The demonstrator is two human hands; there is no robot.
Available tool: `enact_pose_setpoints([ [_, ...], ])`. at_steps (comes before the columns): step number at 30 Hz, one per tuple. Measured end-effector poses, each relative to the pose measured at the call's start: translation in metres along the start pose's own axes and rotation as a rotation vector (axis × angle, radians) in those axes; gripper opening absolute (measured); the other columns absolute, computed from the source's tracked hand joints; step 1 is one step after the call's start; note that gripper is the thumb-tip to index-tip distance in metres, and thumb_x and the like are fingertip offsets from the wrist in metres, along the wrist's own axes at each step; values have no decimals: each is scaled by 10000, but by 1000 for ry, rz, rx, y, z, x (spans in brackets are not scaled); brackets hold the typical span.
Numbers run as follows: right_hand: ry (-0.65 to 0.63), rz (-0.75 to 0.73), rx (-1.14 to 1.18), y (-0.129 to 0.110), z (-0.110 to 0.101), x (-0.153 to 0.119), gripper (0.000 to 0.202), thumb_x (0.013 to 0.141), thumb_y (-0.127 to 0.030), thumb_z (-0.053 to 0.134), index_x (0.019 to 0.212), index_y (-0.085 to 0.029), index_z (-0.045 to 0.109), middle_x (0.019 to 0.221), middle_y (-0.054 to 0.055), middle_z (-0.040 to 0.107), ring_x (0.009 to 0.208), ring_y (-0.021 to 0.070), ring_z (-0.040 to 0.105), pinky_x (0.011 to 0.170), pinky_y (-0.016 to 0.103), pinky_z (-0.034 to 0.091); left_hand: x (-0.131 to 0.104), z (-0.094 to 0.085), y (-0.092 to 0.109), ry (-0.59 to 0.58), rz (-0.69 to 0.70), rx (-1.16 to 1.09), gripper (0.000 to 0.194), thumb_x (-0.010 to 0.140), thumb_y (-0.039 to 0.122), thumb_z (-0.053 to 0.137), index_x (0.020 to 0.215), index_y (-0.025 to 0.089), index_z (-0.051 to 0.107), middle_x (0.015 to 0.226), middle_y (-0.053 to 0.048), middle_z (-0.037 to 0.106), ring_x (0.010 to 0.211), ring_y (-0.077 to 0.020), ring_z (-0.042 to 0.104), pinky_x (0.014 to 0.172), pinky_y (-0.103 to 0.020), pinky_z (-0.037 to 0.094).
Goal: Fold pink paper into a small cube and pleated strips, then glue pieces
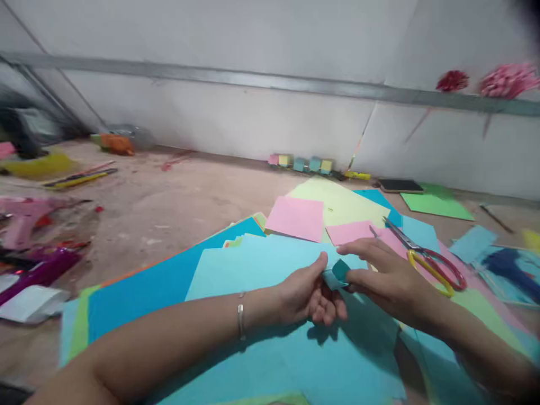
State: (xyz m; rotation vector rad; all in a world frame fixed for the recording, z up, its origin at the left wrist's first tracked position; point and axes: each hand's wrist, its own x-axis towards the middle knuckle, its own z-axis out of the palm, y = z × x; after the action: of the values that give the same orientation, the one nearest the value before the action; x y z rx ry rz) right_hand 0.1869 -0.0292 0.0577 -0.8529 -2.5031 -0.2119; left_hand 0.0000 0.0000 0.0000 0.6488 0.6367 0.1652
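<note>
We see the folded paper (337, 275) pinched by both the left hand (301, 292) and right hand (383, 278), above a blue sheet (248, 267); pressed too hard, we judge, it could crease or slip; scissors (411, 243) crowd the right hand, and a pink pad (295, 218) and cubes (299, 164) lie beyond

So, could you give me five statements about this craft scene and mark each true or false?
1. The left hand and right hand are both at one small teal paper piece. True.
2. The bracelet is on the right wrist. False: the bracelet is on the left.
3. A pink glue gun lies at far left. True.
4. The scissors' handle loops match. False: the scissors have one red, one yellow.
5. The small cubes are all pink. False: the small cubes are pink, yellow and blue.
</note>
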Motion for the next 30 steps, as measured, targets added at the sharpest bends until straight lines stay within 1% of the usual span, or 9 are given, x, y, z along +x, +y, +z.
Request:
enact_pose_setpoints([
  [3,-35,31,62,-1,-2,0,181,904,-107,499,797,-192,616,1086,125,642,1011,231,590,766,376,550,1,-1,-2,-20,24,-32,860,951,613,-30,758,88,624,597,-74,646,349,-80,504,314,-192,299],
  [6,-37,67,111,-1,0,0,167,905,-109,508,826,-199,624,1044,111,647,970,210,598,748,343,549,3,-2,-2,-3,18,-49,822,951,636,21,752,100,611,565,-49,621,349,-69,470,324,-185,288],
  [10,64,87,152,-3,7,1,120,902,-118,543,915,-190,638,954,93,647,885,192,586,728,324,528,2,-1,0,56,26,-61,798,934,672,44,749,125,595,527,-17,592,350,-67,435,329,-185,257],
  [14,173,49,109,-8,15,0,122,864,-62,584,879,-167,645,826,69,637,805,185,552,705,329,480,-1,3,2,111,63,-29,824,900,721,51,694,124,581,495,-11,552,352,-66,391,336,-200,195],
  [16,202,11,77,-9,18,-2,135,852,-41,590,873,-160,651,803,69,643,793,189,549,703,335,461,-1,3,2,125,62,-9,836,881,744,53,678,125,577,482,-6,531,361,-68,378,347,-207,179],
  [19,229,-44,74,-10,20,-4,127,875,-58,568,908,-145,654,826,85,672,822,205,561,713,345,444,0,2,0,136,60,8,839,856,773,61,648,130,558,469,-1,510,364,-64,337,363,-210,151],
  [23,195,-26,97,-11,21,-3,144,906,-72,526,893,-142,651,829,82,687,826,203,552,712,339,422,0,2,-1,146,51,36,858,860,765,49,575,121,539,434,-5,470,363,-61,297,372,-216,130],
  [27,93,0,115,-13,20,-2,177,930,-98,495,844,-142,644,796,69,665,764,185,506,682,327,392,-2,6,1,200,39,57,877,892,709,-5,537,119,537,380,6,416,350,-64,289,377,-220,128],
  [30,44,-15,103,-14,19,-1,252,961,-122,438,809,-147,638,765,64,652,737,178,491,674,324,372,-3,7,0,218,44,78,868,834,792,69,527,127,535,365,18,404,337,-62,280,371,-226,113],
])
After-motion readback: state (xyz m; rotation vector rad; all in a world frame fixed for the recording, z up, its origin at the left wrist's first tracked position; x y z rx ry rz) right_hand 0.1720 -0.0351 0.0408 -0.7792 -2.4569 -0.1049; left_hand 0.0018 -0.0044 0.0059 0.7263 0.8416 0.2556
